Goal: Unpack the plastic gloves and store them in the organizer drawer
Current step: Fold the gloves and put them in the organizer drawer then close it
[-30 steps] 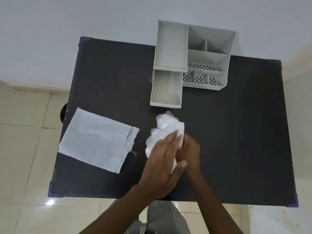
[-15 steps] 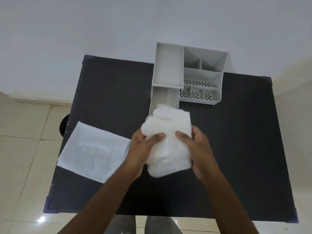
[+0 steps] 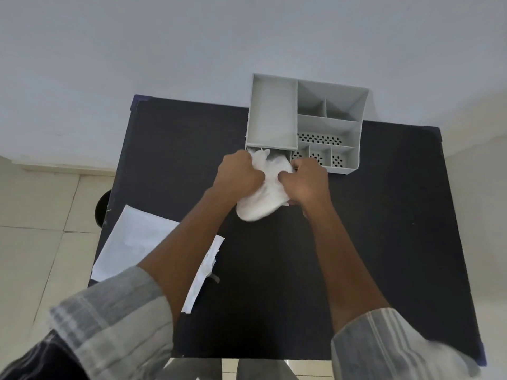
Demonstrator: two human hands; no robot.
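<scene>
gloves out of pack; empty torn packaging (image 3: 142, 245) lies flat at near left of black table (image 3: 384, 242). storing under way, not finished. left hand (image 3: 237, 175) and right hand (image 3: 306, 182) both clench wad of plastic gloves (image 3: 264, 198), pushing far end into open drawer (image 3: 282, 154) of grey organizer (image 3: 304, 119); near end overhangs table. upper compartments look empty. left to do: tuck rest in, likely shut drawer.
</scene>
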